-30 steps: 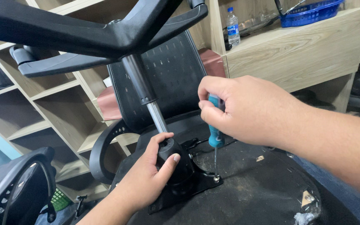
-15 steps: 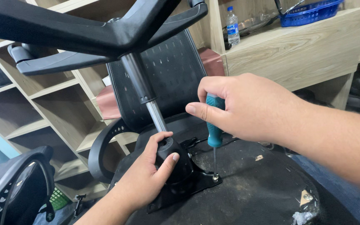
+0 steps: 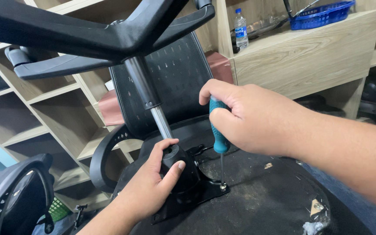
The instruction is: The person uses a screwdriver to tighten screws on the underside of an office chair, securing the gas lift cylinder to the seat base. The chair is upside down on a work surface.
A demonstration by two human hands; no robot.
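Wooden shelving (image 3: 310,56) behind; right hand (image 3: 257,119) clenched around teal screwdriver (image 3: 218,130), left hand (image 3: 151,187) cupping black chair mechanism (image 3: 183,178).

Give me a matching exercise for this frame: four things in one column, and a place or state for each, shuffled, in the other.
Things:
1. screwdriver
2. left hand
3. water bottle
4. blue basket

Places or states:
A. standing on the wooden shelf, left of the basket
B. gripped upright in the right hand, tip on a screw
C. wrapped around the black cone of the chair mechanism
D. on top of the wooden shelf, upper right

Pairs: 1-B, 2-C, 3-A, 4-D
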